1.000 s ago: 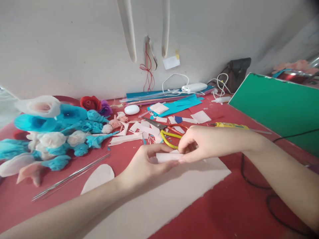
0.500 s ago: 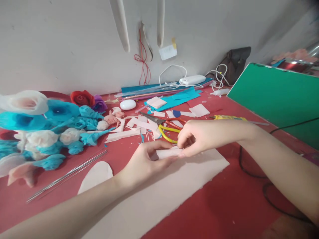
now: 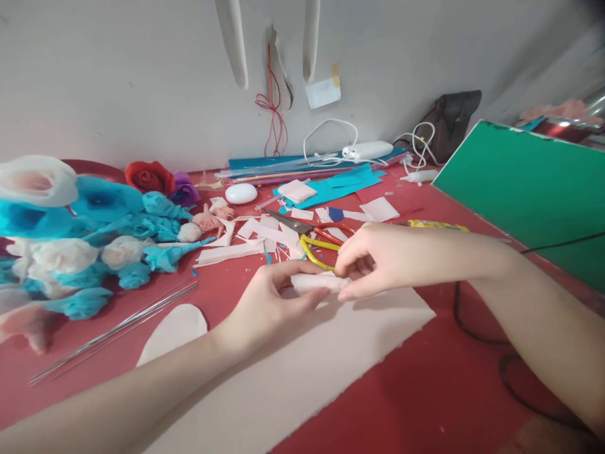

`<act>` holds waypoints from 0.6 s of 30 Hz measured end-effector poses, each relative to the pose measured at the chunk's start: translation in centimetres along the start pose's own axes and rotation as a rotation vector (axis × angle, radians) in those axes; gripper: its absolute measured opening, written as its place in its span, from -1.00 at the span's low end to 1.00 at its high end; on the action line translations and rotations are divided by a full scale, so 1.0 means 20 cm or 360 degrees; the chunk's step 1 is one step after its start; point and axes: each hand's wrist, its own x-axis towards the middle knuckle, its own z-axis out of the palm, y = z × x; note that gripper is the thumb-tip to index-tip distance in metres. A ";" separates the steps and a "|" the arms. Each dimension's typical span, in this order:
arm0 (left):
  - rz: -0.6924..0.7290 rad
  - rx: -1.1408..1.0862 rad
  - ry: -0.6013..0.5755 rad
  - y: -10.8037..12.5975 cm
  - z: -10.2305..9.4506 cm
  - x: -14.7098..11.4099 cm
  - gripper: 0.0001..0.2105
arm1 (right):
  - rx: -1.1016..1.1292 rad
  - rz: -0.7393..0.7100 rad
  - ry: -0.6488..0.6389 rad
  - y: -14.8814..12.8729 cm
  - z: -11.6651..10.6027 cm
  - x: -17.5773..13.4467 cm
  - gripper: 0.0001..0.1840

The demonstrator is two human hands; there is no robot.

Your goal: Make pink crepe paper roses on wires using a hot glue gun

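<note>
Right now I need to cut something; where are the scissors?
In the head view, the scissors lie near centre among pale paper scraps, beyond and left of the right hand.

Left hand and right hand hold a small rolled piece of pale paper between them, above a large pale sheet on the red worktop. Scissors with yellow and orange handles lie just beyond, among paper scraps. On the left side: thin metal rods, a rounded pale cut-out and clustered blue and white flowers. On the right side: a green board. A dark bag stands near the wall.
</note>
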 end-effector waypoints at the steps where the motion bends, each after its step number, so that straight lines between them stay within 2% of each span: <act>1: 0.0001 0.0001 0.0008 0.00 0.00 0.00 -0.87 | -0.0039 -0.0020 0.0084 0.00 -0.01 0.00 -0.73; 5: -0.0018 0.0005 0.0032 -0.01 -0.01 0.00 -0.78 | -0.0161 -0.0071 0.0530 -0.02 -0.03 -0.02 -0.89; 7: -0.0021 0.0006 0.0040 0.00 -0.01 0.00 -0.78 | -0.0174 -0.0131 0.0647 -0.04 -0.04 -0.03 -0.91; 9: -0.0012 0.0006 0.0048 0.01 -0.01 0.00 -0.80 | -0.0173 -0.0227 0.0671 -0.06 -0.04 -0.04 -0.92; 12: -0.0020 0.0014 0.0023 0.03 -0.01 0.00 -0.81 | -0.0179 -0.0295 0.0581 -0.08 -0.02 -0.04 -0.89; 15: -0.0022 0.0038 -0.0023 0.04 -0.01 -0.01 -0.81 | -0.0246 -0.0247 0.0549 -0.08 -0.01 -0.04 -0.87; 18: 0.0010 0.0077 0.0003 0.04 -0.01 -0.01 -0.80 | -0.0328 -0.0180 0.0618 -0.08 -0.02 -0.05 -0.83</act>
